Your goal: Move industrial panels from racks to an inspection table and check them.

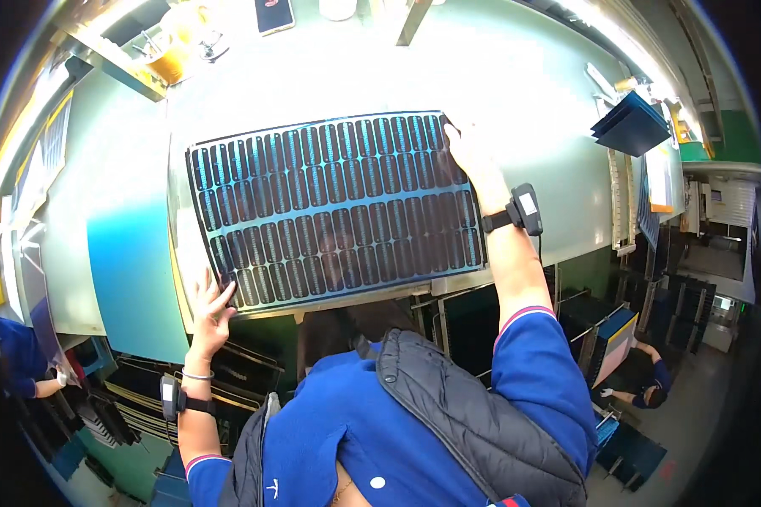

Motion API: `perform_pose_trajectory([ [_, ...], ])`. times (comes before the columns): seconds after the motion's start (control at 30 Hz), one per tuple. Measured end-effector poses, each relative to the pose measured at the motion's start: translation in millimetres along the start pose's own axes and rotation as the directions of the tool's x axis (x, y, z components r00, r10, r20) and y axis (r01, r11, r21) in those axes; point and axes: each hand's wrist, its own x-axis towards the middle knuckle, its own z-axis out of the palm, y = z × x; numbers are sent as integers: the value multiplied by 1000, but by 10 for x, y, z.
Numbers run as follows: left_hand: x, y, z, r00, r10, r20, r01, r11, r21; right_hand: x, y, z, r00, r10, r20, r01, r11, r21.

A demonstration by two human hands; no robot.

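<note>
A large dark circuit board panel (334, 207), patterned with rows of repeated rounded strips and blue lines between them, lies slightly tilted over the pale worktop in front of me. My left hand (208, 313) grips its lower left corner, fingers along the edge. At the upper right edge, my right hand (472, 156) is closed on the panel, with the thumb near the corner; the fingers beneath are partly hidden. Both wrists carry a strapped black device, and the right one (526, 209) shows clearly.
A blue sheet (137, 279) lies left of the panel. Dark blue boards (632, 125) stand at the right of the worktop (558, 101). A phone (274, 15) rests at the back. Racks of panels (156, 389) sit below the edge. Other people work at far left and right.
</note>
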Motion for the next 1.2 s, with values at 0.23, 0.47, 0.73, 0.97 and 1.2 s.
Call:
perform_pose_trajectory([
  [0.23,31,-21,-67,998,20,52,-23,998,56,14,116,190,982,-176,-71,156,960,-233],
  [0.47,-22,373,137,997,-61,37,52,976,211,-90,-339,181,1000,22,-17,-26,977,-210],
  [0.73,1796,490,-66,915,-39,-402,176,934,310,-213,-107,309,948,-98,-303,66,991,-116],
  [0.97,2086,-141,109,860,121,-495,82,926,369,-588,158,70,984,-144,-103,166,955,244],
  [1.2,2092,-350,185,881,45,-471,171,898,406,-1808,558,-531,968,-117,222,58,964,259],
])
